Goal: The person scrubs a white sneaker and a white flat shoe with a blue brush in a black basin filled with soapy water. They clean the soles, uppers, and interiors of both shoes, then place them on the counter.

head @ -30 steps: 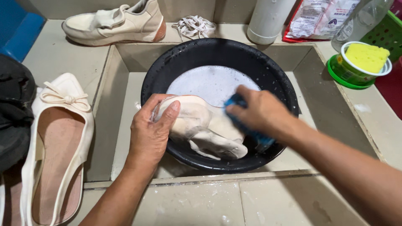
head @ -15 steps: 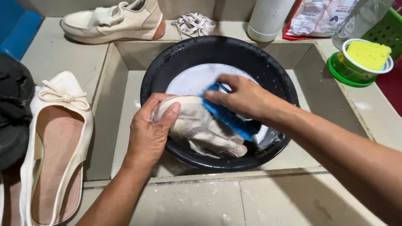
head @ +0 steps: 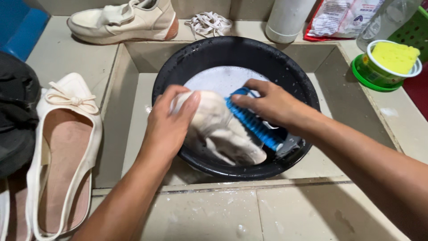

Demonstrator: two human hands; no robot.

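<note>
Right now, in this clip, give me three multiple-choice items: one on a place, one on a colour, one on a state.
1. Where is the yellow sponge?
A. in the green tub at right
B. in the basin
C. on the flat shoe

2. What colour is the brush?
A. red
B. blue
C. white

3. What does the left hand do?
A. hangs free
B. holds the laces
C. grips the wet shoe

Answers: 1 A, it sits on the tub beside the sink; 2 B, blue under the right hand; 3 C, fingers wrap the shoe over the black basin.

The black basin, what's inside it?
The black basin holds soapy white water and a cream shoe, gripped by the left hand. The right hand presses a blue brush on it. Suds hide the bottom.
</note>
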